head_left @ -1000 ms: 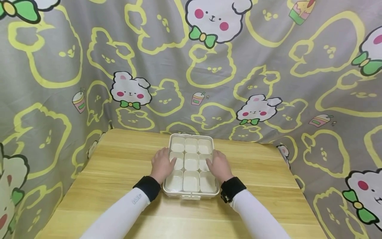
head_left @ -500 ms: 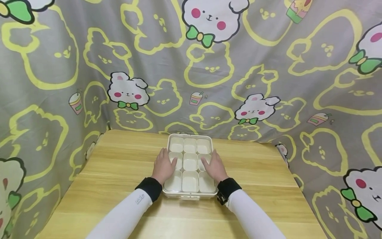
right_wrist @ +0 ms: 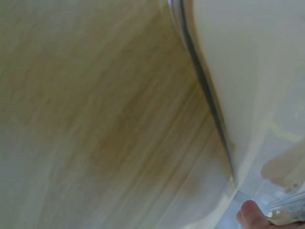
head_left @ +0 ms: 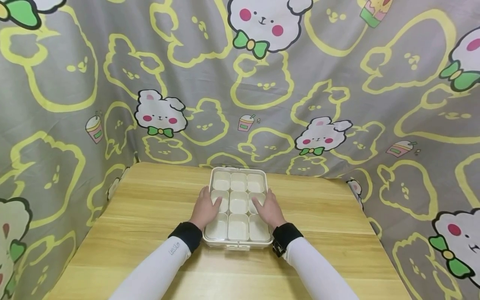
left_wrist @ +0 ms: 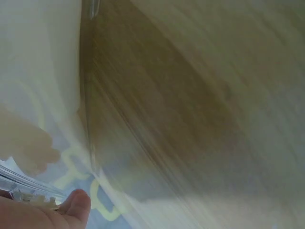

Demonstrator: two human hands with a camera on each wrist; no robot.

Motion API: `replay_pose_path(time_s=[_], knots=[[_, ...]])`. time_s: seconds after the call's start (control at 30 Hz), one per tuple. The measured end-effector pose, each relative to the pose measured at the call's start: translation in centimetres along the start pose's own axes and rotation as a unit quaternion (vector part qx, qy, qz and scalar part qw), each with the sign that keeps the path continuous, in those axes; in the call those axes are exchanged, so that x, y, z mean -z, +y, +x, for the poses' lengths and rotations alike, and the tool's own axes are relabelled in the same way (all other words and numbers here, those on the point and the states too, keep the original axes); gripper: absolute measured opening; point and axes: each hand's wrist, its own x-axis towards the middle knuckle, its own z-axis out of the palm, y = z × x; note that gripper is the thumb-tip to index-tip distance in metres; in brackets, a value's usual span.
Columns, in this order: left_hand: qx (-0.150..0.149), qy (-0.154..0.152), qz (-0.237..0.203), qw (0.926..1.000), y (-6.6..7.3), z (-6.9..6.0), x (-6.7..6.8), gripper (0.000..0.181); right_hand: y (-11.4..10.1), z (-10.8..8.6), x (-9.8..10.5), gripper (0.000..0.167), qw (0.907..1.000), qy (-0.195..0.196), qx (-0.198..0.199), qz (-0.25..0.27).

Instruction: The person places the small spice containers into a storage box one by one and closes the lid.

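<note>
A cream storage box (head_left: 238,221) with a clear lid lies on the table, its long side running away from me. Through the lid, rows of small square compartments show, with no contents visible in them. My left hand (head_left: 205,209) grips the left side, thumb over the lid's edge and fingers along the wall. On the opposite side, my right hand (head_left: 271,210) holds the box the same way. Each wrist view shows a fingertip beside the pale box wall (left_wrist: 43,57), while the other fingers are mostly hidden. A latch (head_left: 238,247) is on the near end.
The wooden table (head_left: 150,200) extends around the box on both sides and toward me. A grey curtain (head_left: 210,79) printed with rabbits hangs behind the table and along its left and right sides. The box's far end lies close to the table's back edge.
The right hand has shifted slightly inward, its thumb farther over the lid. The head view has turned a little. The box stays in about the same place on the table.
</note>
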Motion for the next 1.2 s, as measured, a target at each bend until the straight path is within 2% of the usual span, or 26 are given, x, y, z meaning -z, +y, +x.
replay_pose_path(time_s=[0.17, 0.47, 0.8, 0.97, 1.2], knots=[[0.008, -0.020, -0.017, 0.9996, -0.37, 0.25, -0.20, 0.075, -0.02, -0.02, -0.17, 0.088, 0.9997, 0.002, 0.003, 0.024], [0.012, -0.033, -0.031, 0.9989, -0.55, 0.39, -0.27, 0.077, -0.17, -0.03, -0.04, 0.088, 0.9980, -0.005, -0.004, 0.063], [0.007, -0.028, -0.057, 0.9980, -0.49, 0.45, -0.32, 0.076, 0.24, 0.34, -0.01, 0.084, 0.9954, 0.001, 0.011, 0.095], [-0.012, -0.016, -0.066, 0.9976, -0.31, 0.09, -0.24, 0.076, 0.32, 0.23, -0.03, 0.082, 0.9944, 0.002, 0.007, 0.106], [0.017, -0.035, -0.048, 0.9981, -0.62, 0.49, -0.41, 0.076, 0.34, 0.33, -0.23, 0.079, 0.9941, -0.003, 0.001, 0.108]])
